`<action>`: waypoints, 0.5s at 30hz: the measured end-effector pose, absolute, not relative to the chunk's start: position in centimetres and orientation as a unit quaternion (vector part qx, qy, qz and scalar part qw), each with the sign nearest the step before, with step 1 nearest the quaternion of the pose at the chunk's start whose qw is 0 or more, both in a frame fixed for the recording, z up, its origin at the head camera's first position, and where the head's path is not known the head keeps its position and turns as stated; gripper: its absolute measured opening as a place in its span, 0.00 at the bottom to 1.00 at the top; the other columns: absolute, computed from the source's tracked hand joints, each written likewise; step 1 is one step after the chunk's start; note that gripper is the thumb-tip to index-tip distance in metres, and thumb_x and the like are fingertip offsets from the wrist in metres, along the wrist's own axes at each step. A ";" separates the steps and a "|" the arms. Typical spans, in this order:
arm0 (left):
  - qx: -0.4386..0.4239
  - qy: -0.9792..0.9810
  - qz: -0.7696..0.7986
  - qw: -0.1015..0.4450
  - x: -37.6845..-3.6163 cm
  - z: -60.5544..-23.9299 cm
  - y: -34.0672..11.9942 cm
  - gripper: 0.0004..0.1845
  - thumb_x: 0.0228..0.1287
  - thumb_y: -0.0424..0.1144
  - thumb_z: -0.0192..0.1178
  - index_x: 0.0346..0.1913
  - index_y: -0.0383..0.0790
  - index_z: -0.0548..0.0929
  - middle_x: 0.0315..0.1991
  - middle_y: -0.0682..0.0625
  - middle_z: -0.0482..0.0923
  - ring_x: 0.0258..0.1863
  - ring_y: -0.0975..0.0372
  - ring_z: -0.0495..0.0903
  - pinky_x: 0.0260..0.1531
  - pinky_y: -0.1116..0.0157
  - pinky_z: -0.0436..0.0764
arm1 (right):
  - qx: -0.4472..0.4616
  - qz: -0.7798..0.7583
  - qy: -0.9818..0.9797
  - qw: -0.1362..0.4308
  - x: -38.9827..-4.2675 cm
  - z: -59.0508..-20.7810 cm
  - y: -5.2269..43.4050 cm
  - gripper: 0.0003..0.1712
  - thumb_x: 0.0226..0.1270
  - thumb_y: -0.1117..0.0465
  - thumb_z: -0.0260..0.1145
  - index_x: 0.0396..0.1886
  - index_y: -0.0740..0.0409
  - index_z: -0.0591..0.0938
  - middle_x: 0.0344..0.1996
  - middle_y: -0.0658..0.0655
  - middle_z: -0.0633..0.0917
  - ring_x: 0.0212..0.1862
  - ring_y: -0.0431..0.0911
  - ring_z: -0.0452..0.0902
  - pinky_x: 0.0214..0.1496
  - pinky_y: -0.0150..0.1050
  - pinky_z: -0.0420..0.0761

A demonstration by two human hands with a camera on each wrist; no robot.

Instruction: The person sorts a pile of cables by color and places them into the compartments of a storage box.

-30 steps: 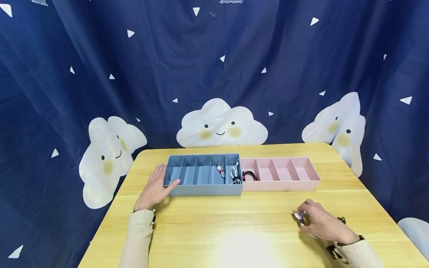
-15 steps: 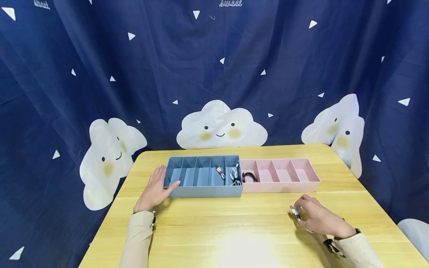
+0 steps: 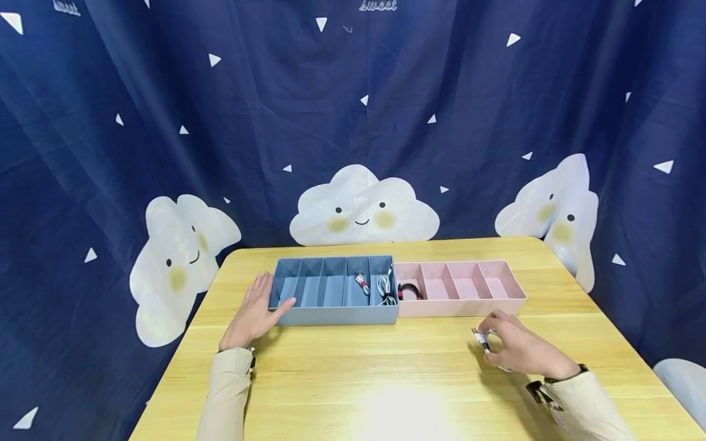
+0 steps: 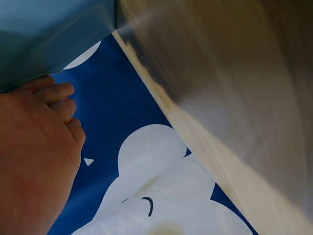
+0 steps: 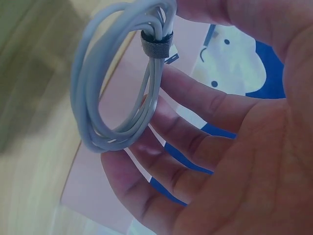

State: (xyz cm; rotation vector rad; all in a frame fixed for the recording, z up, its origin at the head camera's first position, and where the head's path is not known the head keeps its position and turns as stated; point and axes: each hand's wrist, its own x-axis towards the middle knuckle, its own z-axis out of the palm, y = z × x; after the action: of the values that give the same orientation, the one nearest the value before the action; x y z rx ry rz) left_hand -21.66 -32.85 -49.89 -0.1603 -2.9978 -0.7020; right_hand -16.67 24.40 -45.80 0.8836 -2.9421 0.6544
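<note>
A coiled white USB cable [image 5: 90, 98], bound by a dark grey strap [image 5: 157, 45], is held between the thumb and fingers of my right hand [image 3: 521, 346], above the table in front of the pink box [image 3: 463, 307]. My left hand [image 3: 254, 312] rests on the left end of the blue box [image 3: 336, 315], thumb over its front rim and the other fingers along its side. In the left wrist view, the left hand [image 4: 39, 156] lies against the blue wall, its fingertips partly hidden.
Both divided boxes stand end to end on the wooden table [image 3: 331, 380]. White cables [image 3: 386, 288] lie in the blue box's two right compartments. A black cable [image 3: 409, 288] with a red strap lies in the pink box's left compartment. A dark blue curtain [image 3: 265, 122] hangs behind.
My right hand has lifted the white cable and moved up and left, closer to the pink box. The left hand has stayed on the blue box.
</note>
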 end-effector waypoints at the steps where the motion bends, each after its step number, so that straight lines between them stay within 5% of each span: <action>1: -0.051 -0.972 -0.226 0.029 -21.7 -49.9 -32.9 0.59 0.71 0.74 0.49 0.83 0.29 0.45 0.85 0.34 0.41 0.86 0.43 0.36 0.82 0.39 0.42 | 0.281 0.209 -0.937 -0.001 -16.8 -45.7 24.3 0.19 0.47 0.63 0.81 0.40 0.51 0.84 0.42 0.47 0.79 0.47 0.47 0.75 0.48 0.41 0.79; 15: -0.052 -0.971 -0.229 0.034 -21.8 -50.0 -32.9 0.59 0.70 0.74 0.49 0.83 0.30 0.45 0.85 0.35 0.40 0.86 0.43 0.36 0.82 0.38 0.42 | 0.280 0.202 -0.939 -0.008 -17.5 -44.6 23.8 0.19 0.49 0.61 0.80 0.42 0.51 0.84 0.45 0.48 0.79 0.49 0.47 0.75 0.50 0.44 0.80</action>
State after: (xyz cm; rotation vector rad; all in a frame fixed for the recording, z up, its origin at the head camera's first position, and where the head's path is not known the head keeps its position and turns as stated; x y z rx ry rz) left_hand -21.76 -32.93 -50.04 -0.1598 -2.9873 -0.7057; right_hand -17.50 23.77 -44.55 0.8828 -2.9636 0.6373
